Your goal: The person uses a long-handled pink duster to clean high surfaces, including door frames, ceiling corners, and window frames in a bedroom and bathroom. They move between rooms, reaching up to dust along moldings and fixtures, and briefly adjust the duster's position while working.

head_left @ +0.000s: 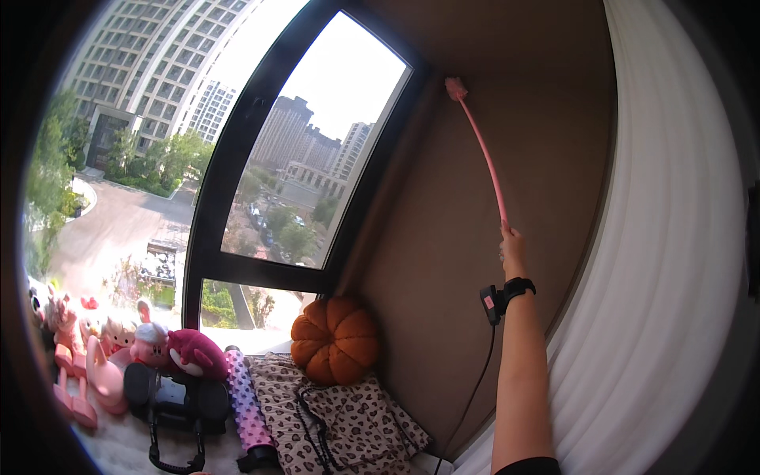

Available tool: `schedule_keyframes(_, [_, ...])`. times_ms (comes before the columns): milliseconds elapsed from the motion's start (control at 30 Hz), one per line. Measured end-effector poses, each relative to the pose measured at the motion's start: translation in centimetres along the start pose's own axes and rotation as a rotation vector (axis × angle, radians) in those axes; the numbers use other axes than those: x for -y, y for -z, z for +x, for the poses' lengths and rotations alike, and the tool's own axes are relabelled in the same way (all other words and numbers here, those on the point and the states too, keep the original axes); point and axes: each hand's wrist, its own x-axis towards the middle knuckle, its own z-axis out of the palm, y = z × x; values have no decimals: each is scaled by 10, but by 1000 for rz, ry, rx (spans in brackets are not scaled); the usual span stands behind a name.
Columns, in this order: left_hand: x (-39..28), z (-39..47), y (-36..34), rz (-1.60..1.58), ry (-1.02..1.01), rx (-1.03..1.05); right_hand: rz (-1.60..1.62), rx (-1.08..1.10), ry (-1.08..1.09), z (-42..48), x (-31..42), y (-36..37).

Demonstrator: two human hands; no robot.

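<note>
My right hand grips the lower end of a long pink duster and is raised in front of the brown wall. The slender handle curves upward to a small fluffy pink head. That head is up at the corner where wall and ceiling meet beside the window frame; whether it presses on the surface I cannot tell. Around my right wrist sits a black strap with a small device, from which a dark cable hangs. My left hand is out of view.
Below the window are an orange pumpkin-shaped cushion, a folded leopard-print blanket, a spotted foam roller and a black device with a handle. Several plush toys crowd the left. A white curtain hangs at right.
</note>
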Motion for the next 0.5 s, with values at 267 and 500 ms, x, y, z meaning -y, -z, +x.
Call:
schedule_keyframes(267, [11, -13, 12, -58, 49, 128, -165, -185, 165, -10, 3, 81])
schedule_keyframes(500, [10, -17, 16, -108, 9, 256, -281, -364, 304, -66, -7, 163])
